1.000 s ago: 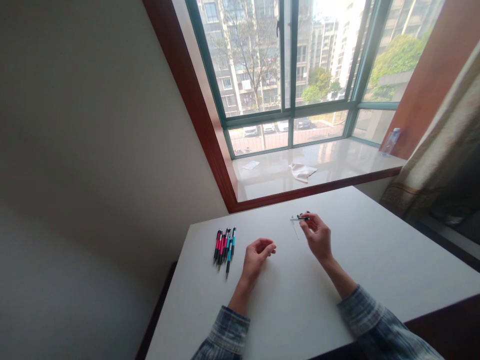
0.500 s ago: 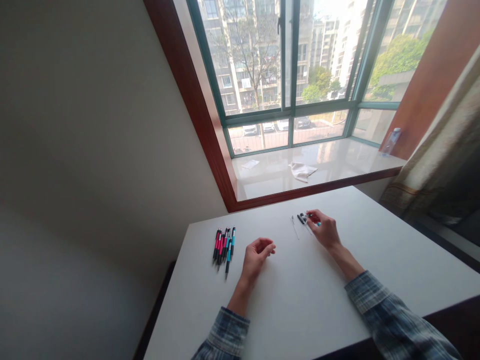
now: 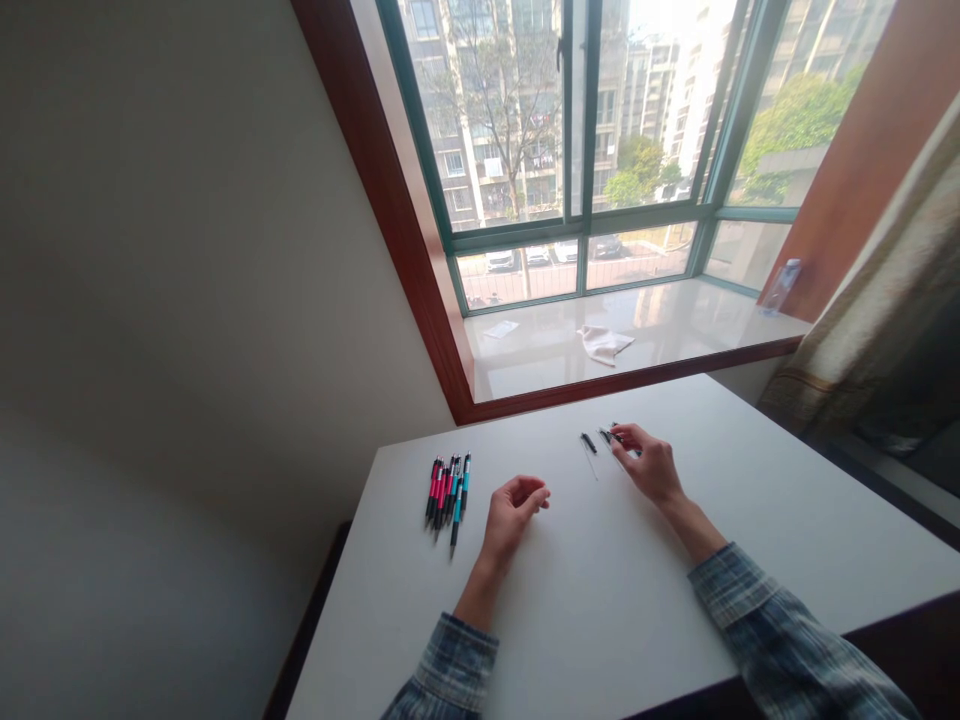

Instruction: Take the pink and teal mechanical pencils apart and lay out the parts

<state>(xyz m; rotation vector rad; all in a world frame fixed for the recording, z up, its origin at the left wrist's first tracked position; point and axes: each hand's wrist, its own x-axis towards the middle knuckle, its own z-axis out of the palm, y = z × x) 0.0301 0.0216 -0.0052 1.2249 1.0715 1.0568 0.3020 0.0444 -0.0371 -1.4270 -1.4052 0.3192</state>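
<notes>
My right hand [image 3: 649,464] is over the far part of the table, thumb and fingers pinched at small dark pen parts [image 3: 607,436]; its fingers partly hide them. Just left of it lies a short black pen piece [image 3: 589,443], with a thin pale refill [image 3: 592,464] reaching toward me. My left hand [image 3: 514,512] rests on the table with curled fingers and the thumb against them; nothing shows in it. Beyond that hand, to the left, is a cluster of pens with pink barrels [image 3: 439,492] and turquoise barrels [image 3: 457,515], all with black grips.
The white table [image 3: 592,600] meets a wall [image 3: 225,300] on the left. Behind it, a window sill [image 3: 540,370] holds a crumpled white cloth [image 3: 604,344], a paper slip [image 3: 501,328] and a clear bottle [image 3: 782,286]. A curtain [image 3: 847,300] hangs at right.
A short black pen piece now lies farther left, by the thin refill. My right hand has shifted slightly at the small parts. The left hand stays where it was.
</notes>
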